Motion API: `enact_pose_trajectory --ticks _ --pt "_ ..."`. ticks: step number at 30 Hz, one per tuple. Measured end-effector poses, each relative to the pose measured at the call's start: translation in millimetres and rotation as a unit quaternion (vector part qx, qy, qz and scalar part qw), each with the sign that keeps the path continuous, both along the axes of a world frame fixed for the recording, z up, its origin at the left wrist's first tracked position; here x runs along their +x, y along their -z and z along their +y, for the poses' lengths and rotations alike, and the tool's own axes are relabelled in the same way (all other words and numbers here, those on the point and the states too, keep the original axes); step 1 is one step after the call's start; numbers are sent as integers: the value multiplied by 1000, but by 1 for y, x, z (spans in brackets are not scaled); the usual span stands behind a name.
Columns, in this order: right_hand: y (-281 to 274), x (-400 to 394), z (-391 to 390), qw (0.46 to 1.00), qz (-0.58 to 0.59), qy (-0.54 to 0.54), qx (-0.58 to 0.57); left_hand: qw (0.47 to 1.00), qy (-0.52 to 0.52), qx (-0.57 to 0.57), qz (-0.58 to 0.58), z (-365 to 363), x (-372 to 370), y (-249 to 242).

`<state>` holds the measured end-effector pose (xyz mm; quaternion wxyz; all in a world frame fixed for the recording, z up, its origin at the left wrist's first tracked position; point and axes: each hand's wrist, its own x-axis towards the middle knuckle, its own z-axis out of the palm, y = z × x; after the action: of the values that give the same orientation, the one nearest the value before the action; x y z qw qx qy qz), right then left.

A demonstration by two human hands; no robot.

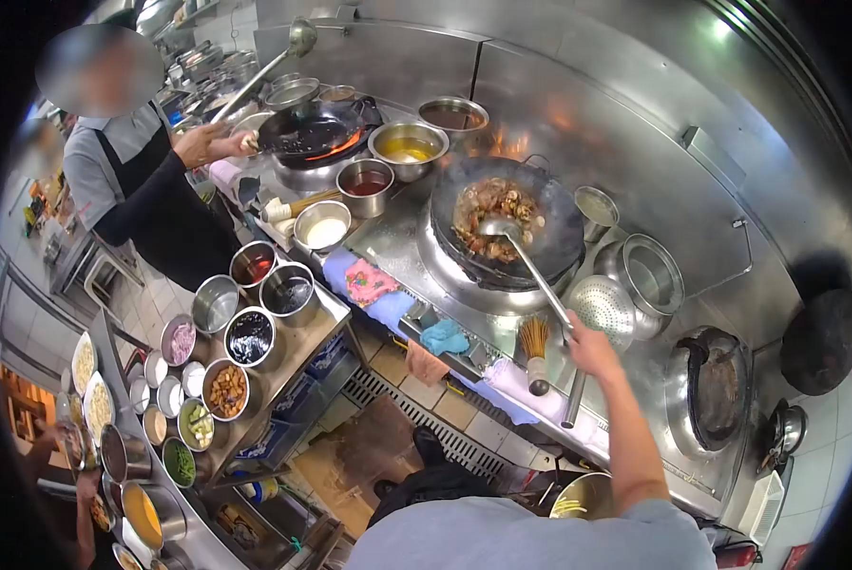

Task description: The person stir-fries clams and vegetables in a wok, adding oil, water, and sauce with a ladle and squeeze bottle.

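Observation:
My right hand (589,344) is closed round the handle of a long metal ladle (537,274). The ladle's bowl rests among pieces of browned food (488,204) in a large dark wok (561,228), which sits on a round steel burner. Steam hangs faintly over the wok. My left hand does not show. Below the wok lie a bamboo brush (534,351) and a metal rod-like handle (574,399). A perforated strainer (602,309) stands beside the wok, left of a steel pot (652,271).
At the upper left, another person (150,161) holds a ladle over a second wok (307,128) with flame beneath. Pots of sauces and ingredients (252,337) crowd the left counter. Cloths (445,336) lie along the stove edge. Another burner (716,389) is at the right.

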<state>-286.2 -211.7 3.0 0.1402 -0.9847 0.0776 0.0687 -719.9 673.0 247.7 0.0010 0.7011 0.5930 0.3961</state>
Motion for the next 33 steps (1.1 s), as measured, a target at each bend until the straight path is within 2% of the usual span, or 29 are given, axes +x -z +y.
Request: enact_pose_trajectory --ticks 2,5,8,10,11,13,16,17,18,19,20,22,23,24,25,26,27,28,30,33 --pt "-11 2 -21 999 -19 -26 6 1000 -6 4 2 -2 4 2" --pt "-13 25 -17 1000 4 22 4 1000 -9 10 10 -7 12 7" --pt "33 27 10 998 -28 11 47 1000 -9 20 17 -14 22 14" --pt "59 16 -22 966 -106 -65 229 999 -9 39 21 -21 28 15" --pt "10 8 -18 914 22 82 398 998 -8 53 23 -24 30 15" --pt "-7 7 -37 870 29 138 472 995 5 93 32 -35 43 19" --pt "-17 35 -23 881 -39 169 441 982 62 164 64 -51 67 56" --pt "26 56 -39 923 -125 122 343 975 98 181 84 -56 78 80" --pt "64 75 -53 924 -123 118 341 968 145 176 108 -61 87 113" --pt "96 93 -63 942 -142 111 283 960 204 141 126 -70 100 155" --pt "85 95 -44 918 -100 159 348 954 259 82 129 -97 124 188" --pt "69 93 4 852 -49 244 461 925 350 -135 59 -170 162 237" --pt "69 87 30 812 -36 276 514 909 381 -166 -3 -189 175 265" --pt "66 85 55 713 -19 297 635 889 409 -197 -64 -209 188 293" --pt "55 81 69 643 -6 293 707 884 429 -186 -27 -225 199 304" --pt "44 78 81 566 6 287 773 850 451 -258 -83 -239 210 316" --pt "39 79 73 443 50 279 850 845 467 -250 -78 -251 219 320" --pt "30 78 61 337 71 255 903 822 480 -290 -96 -256 226 330" --pt "-2 72 49 215 128 202 947 803 509 -301 -70 -266 241 330" --pt "-51 60 58 472 112 251 838 754 540 -363 -84 -268 256 326"
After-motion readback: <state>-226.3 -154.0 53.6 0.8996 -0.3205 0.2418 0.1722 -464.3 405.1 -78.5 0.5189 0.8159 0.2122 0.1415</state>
